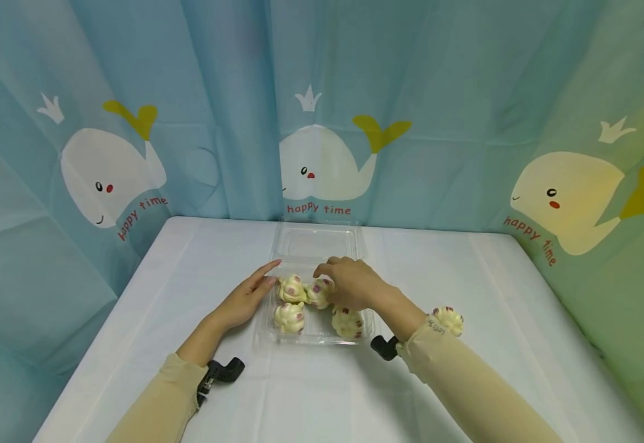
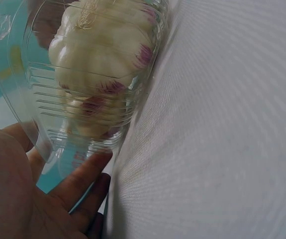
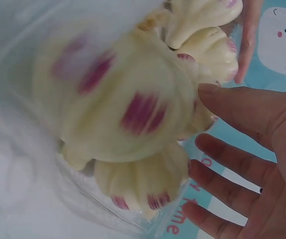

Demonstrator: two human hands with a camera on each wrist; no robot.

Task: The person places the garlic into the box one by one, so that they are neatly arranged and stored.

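A clear plastic clamshell box [image 1: 313, 338] lies with its lid folded back, holding several garlic bulbs, whitish with purple marks. My left hand [image 1: 247, 301] rests along the box's left side with its fingers extended. In the left wrist view, the fingertips [image 2: 100, 158] are at the box wall, near a garlic bulb [image 2: 100, 50] inside. Over the back right of the box is my right hand [image 1: 355, 283]. Its fingers are spread and loosely bent beside a garlic bulb [image 3: 143, 181] in the right wrist view. The hand partly hides the bulbs there; whether it touches one is unclear.
Another garlic bulb [image 1: 448, 320] sits on the white-covered table [image 1: 455, 271] to the right of the box, partly behind the right forearm. The lid [image 1: 317, 241] extends toward the back edge. A blue whale-print curtain [image 1: 438, 123] stands behind the table.
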